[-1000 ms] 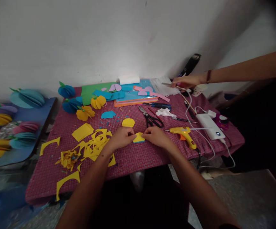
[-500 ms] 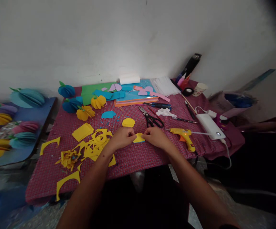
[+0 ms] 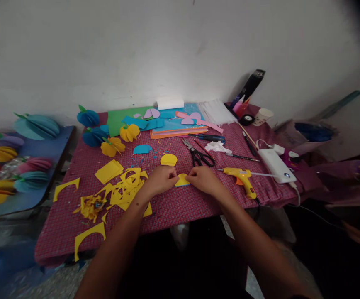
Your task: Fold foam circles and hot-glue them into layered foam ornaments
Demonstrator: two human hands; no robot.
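Observation:
Between my two hands is a small yellow half-round paper piece (image 3: 183,180) with a thin blue line along its lower edge. The fingers of my left hand (image 3: 162,179) are closed on its left side. At its right side my right hand (image 3: 203,178) pinches it too. Just beyond my left hand lies another yellow paper piece (image 3: 169,159) with a rounded outline. Black-handled scissors (image 3: 200,155) rest past my right hand. A yellow glue gun (image 3: 240,176) lies to the right, a white glue stick in its back end.
Yellow paper scraps (image 3: 127,189) and a stack of yellow paper (image 3: 108,171) lie left. Paper pumpkins (image 3: 113,146) stand behind them, more on a blue side table (image 3: 63,143). A white power bank (image 3: 276,166), paper cup (image 3: 263,116) and black flask (image 3: 253,85) are at right.
My hands keep the same pinch on the yellow paper piece. The view has shifted slightly. At the far right, another person's arm has moved down from the table's side.

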